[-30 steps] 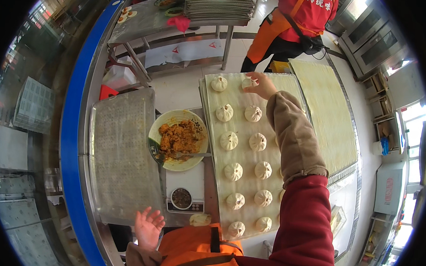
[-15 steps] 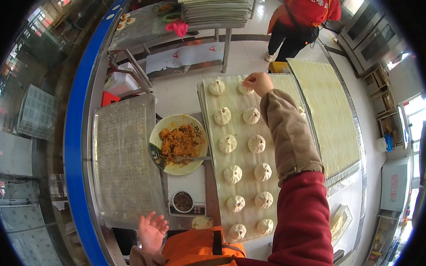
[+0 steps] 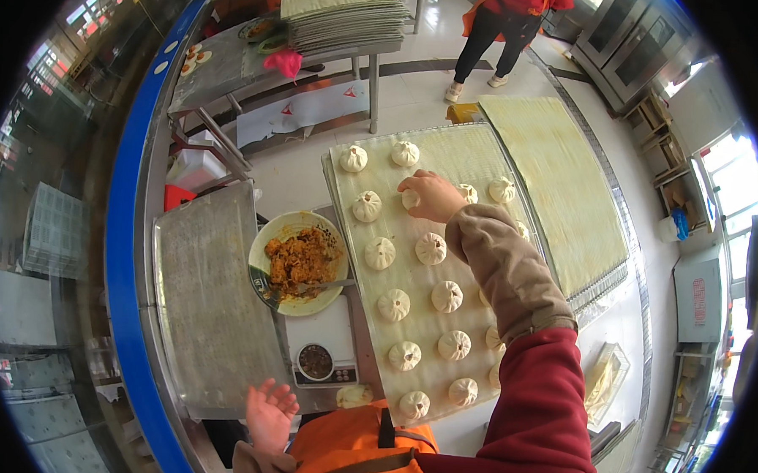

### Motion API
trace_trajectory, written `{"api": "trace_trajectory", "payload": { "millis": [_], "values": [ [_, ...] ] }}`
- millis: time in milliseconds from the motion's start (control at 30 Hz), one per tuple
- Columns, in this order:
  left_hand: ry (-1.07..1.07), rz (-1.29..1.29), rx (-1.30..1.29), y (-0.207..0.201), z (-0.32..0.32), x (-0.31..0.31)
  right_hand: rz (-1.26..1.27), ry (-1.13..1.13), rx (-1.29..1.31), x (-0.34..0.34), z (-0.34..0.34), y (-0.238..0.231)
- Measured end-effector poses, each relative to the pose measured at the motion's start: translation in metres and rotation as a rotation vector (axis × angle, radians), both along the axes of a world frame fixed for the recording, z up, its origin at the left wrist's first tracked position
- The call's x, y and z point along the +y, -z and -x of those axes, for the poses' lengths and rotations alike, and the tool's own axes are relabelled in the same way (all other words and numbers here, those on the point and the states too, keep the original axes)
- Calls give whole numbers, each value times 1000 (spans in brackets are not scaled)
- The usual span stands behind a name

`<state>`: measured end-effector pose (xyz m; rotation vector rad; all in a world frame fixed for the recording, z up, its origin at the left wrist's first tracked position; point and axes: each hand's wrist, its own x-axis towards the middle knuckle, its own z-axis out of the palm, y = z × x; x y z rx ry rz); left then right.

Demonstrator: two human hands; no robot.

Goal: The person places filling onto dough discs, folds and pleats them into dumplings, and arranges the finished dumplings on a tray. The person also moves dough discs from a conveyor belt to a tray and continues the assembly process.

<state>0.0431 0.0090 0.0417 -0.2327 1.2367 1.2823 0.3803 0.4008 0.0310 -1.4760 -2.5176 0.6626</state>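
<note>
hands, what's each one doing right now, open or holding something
Left hand: open and empty, palm showing.
Right hand: fingers at a pleated bun; whether they grip it or only touch it cannot be told.

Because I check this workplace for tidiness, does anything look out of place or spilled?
A bright pink item hangs over the edge of the far table, so it looks carelessly left. The buns stand in fairly neat rows.
</note>
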Motion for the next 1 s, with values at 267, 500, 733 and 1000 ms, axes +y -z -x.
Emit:
{"api": "trace_trajectory", "payload": {
  "millis": [267,500,733,1000],
  "values": [
    [14,-4,-6,0,1,-6,-151,18,251,2,-17,-7],
    [-2,19,-15,2,1,-10,85,270,-91,-2,-77,-15],
    [34,-56,-46,4,1,-14,112,506,-88,6,-61,-12],
    [70,-95,-76,-3,-6,-9,-275,-4,185,-19,56,-12]
  ]
}}
